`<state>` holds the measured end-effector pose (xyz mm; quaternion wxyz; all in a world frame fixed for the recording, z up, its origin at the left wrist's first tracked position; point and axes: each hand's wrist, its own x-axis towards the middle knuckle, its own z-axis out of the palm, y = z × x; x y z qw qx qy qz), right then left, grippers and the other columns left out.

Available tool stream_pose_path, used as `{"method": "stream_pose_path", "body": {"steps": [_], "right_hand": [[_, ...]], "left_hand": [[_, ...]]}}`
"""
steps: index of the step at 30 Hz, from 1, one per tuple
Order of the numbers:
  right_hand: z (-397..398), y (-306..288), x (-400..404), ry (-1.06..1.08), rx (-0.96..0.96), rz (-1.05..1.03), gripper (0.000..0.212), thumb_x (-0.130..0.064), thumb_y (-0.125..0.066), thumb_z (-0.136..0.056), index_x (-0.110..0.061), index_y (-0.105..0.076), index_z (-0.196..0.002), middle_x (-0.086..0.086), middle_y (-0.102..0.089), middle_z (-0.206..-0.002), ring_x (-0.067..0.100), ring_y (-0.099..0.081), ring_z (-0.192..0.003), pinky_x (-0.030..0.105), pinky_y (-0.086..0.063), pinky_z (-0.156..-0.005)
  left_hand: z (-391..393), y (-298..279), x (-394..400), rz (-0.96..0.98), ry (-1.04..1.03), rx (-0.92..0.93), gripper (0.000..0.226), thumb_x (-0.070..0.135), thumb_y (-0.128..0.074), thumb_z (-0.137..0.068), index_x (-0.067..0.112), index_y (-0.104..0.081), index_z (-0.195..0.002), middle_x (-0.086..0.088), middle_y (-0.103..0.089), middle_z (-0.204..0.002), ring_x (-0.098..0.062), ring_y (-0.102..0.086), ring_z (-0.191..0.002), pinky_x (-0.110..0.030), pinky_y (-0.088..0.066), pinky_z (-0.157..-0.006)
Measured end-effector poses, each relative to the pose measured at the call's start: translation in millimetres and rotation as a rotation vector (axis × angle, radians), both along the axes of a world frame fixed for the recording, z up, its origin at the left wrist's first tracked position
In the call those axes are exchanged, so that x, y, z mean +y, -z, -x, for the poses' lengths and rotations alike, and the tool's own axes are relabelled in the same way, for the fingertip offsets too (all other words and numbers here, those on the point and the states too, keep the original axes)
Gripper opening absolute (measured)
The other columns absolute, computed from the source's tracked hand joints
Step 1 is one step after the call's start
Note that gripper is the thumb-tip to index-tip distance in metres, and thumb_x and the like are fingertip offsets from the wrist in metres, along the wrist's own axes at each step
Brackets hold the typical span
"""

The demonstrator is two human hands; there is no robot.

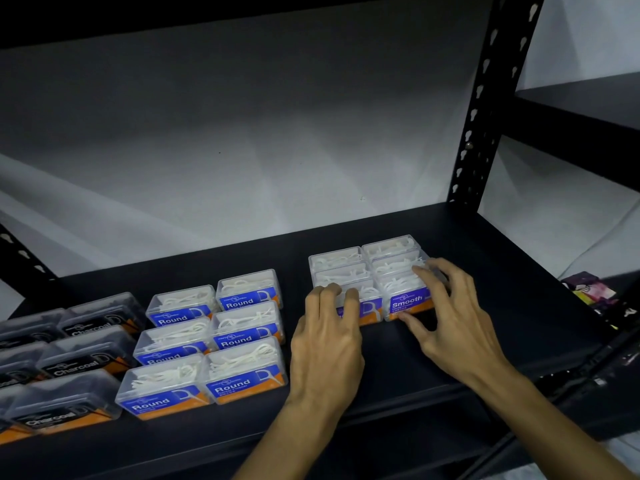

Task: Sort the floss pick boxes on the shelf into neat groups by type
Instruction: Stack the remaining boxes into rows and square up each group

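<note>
Three groups of clear floss pick boxes stand on the black shelf. At the left are dark Charcoal boxes, in the middle several blue-labelled Round boxes in two columns, and at the right several purple-labelled Smooth boxes in two columns. My left hand rests with its fingers on the front left Smooth box, covering most of its label. My right hand grips the front right Smooth box, fingers on its top and thumb at its front lower edge.
A black perforated upright rises at the shelf's right rear corner. Beyond it, a colourful packet lies on the neighbouring shelf. A pale wall stands behind the boxes. Bare shelf surface lies between the Round and Smooth groups and in front of my hands.
</note>
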<state>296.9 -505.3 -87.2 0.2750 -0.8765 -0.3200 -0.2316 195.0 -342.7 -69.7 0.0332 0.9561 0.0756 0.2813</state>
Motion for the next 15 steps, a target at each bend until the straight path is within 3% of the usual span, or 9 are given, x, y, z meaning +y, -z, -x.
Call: {"method": "stream_pose_path", "body": {"steps": [4, 7, 9, 10, 12, 15], "right_hand": [[1, -3, -1, -0.012, 0.015, 0.019, 0.083, -0.032, -0.081, -0.068, -0.014, -0.039, -0.137, 0.011, -0.03, -0.142, 0.024, -0.037, -0.125, 0.025, -0.05, -0.068], [-3, -8, -5, -0.059, 0.122, -0.041, 0.092, -0.027, -0.081, -0.069, -0.019, -0.029, -0.144, 0.005, -0.018, -0.151, 0.015, -0.027, -0.133, 0.017, -0.039, -0.082], [-11, -14, -8, -0.122, 0.334, -0.158, 0.099, -0.017, -0.08, -0.07, -0.023, -0.019, -0.148, -0.002, -0.013, -0.154, 0.008, -0.02, -0.136, 0.007, -0.028, -0.093], [-17, -17, -9, -0.15, 0.494, -0.228, 0.103, -0.014, -0.079, -0.07, -0.026, -0.014, -0.149, -0.004, -0.012, -0.155, 0.007, -0.02, -0.137, 0.008, -0.027, -0.098], [-29, -23, -10, -0.204, 0.786, -0.349, 0.111, -0.018, -0.076, -0.064, -0.033, -0.007, -0.15, -0.006, -0.015, -0.157, 0.008, -0.022, -0.14, 0.025, -0.03, -0.108], [-41, -28, -10, -0.263, 0.98, -0.381, 0.113, -0.014, -0.067, -0.058, -0.034, -0.006, -0.15, -0.007, -0.018, -0.158, 0.009, -0.027, -0.139, 0.032, -0.034, -0.109]], "left_hand": [[2, -3, -6, 0.175, -0.027, -0.051, 0.081, 0.023, -0.085, -0.065, 0.011, -0.045, -0.134, -0.015, -0.049, -0.135, -0.03, -0.045, -0.125, -0.039, -0.055, -0.086], [3, -12, -9, 0.48, -0.068, -0.101, 0.101, 0.022, -0.081, -0.07, 0.014, -0.02, -0.15, -0.008, -0.022, -0.155, -0.022, -0.019, -0.144, -0.025, -0.026, -0.111], [-1, -20, -8, 0.763, -0.085, -0.041, 0.112, 0.018, -0.079, -0.073, 0.014, -0.002, -0.154, -0.003, -0.007, -0.16, -0.015, -0.006, -0.148, -0.016, -0.011, -0.112], [-4, -23, -6, 0.886, -0.096, 0.006, 0.116, 0.017, -0.079, -0.073, 0.014, 0.004, -0.154, -0.002, -0.005, -0.161, -0.014, -0.005, -0.148, -0.019, -0.011, -0.115], [-12, -26, 0, 1.06, -0.102, 0.096, 0.122, 0.014, -0.079, -0.072, 0.016, 0.011, -0.154, -0.001, -0.005, -0.163, -0.015, -0.009, -0.149, -0.03, -0.017, -0.12], [-22, -24, 9, 1.193, -0.121, 0.19, 0.122, 0.007, -0.075, -0.069, 0.021, 0.012, -0.154, 0.0, -0.015, -0.162, -0.016, -0.023, -0.146, -0.037, -0.027, -0.118]]}}
